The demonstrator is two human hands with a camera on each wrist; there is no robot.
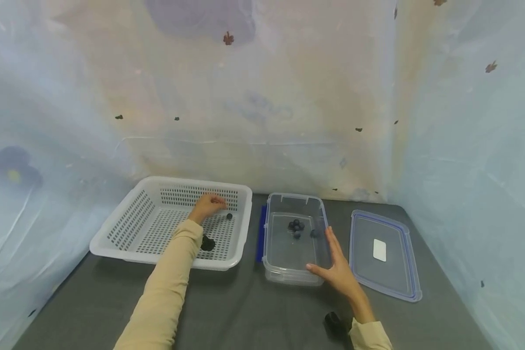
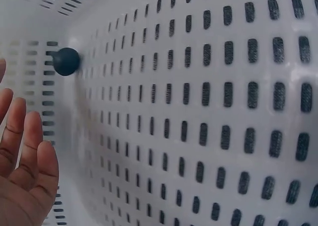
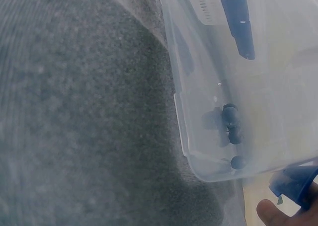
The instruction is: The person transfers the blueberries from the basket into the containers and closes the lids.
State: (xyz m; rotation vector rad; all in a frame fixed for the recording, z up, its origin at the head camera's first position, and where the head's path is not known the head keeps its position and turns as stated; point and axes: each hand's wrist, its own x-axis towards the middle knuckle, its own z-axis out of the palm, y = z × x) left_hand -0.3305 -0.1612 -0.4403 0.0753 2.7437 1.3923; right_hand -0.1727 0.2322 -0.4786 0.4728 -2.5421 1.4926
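Observation:
A white perforated basket [image 1: 157, 221] stands on the left, and my left hand [image 1: 207, 208] is inside it near the back right. A dark blue berry [image 2: 66, 61] lies by the basket's wall in the left wrist view, a little way from my loosely bent, empty fingers [image 2: 32, 131]. Several berries [image 1: 295, 226] like it rest on the floor of a clear plastic container [image 1: 284, 270] in the middle. My right hand [image 1: 339, 272] is at this container's near right corner, fingers straight along the side and thumb apart, over the rim.
A clear lid [image 1: 389, 272] with a blue seal and a white label [image 1: 379, 250] lies right of the container. The container's blue side flap [image 1: 261, 233] hangs on its left. Patterned plastic sheeting [image 1: 262, 97] walls the grey cloth-covered table [image 1: 245, 311] at the back and sides.

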